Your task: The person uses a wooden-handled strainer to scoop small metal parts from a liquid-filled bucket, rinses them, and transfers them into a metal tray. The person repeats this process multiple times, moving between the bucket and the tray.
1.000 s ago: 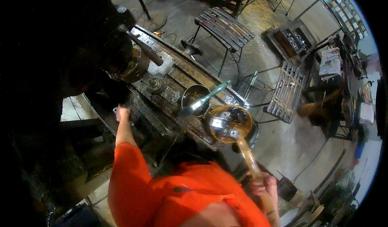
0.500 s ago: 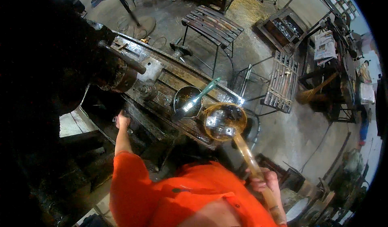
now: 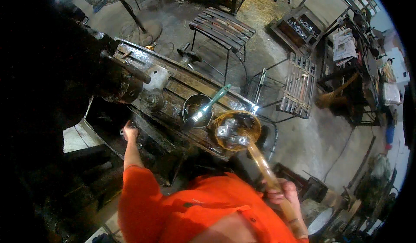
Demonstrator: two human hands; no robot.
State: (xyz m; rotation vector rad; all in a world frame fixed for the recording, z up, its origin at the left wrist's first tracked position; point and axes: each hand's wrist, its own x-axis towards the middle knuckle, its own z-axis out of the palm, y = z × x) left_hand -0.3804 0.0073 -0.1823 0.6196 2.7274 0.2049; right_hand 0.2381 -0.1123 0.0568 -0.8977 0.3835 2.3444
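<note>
My right hand [image 3: 281, 192] is wrapped round a long tan rod [image 3: 260, 160] at the lower right. The rod's far end meets the near rim of a round yellowish container [image 3: 218, 142]; whether they are joined I cannot tell. Several shiny metal blocks [image 3: 223, 131] lie inside the container. To its left stands a round pot [image 3: 184, 108] with a green-handled brush [image 3: 216, 98] laid across it. My left hand [image 3: 130, 131] reaches down into the dark beside the machine, fingers curled at a small dark part I cannot make out.
A large dark machine [image 3: 130, 87] fills the left, with a long oily metal bed [image 3: 182, 87] running to the right. Slatted stools [image 3: 223, 26] stand beyond it. Farther right are a box of metal pieces [image 3: 299, 28] and a bench with newspaper [image 3: 345, 46].
The view has shifted slightly, so the machine bed and the floor items appear a little to the left. Both hands keep nearly the same places and grips.
</note>
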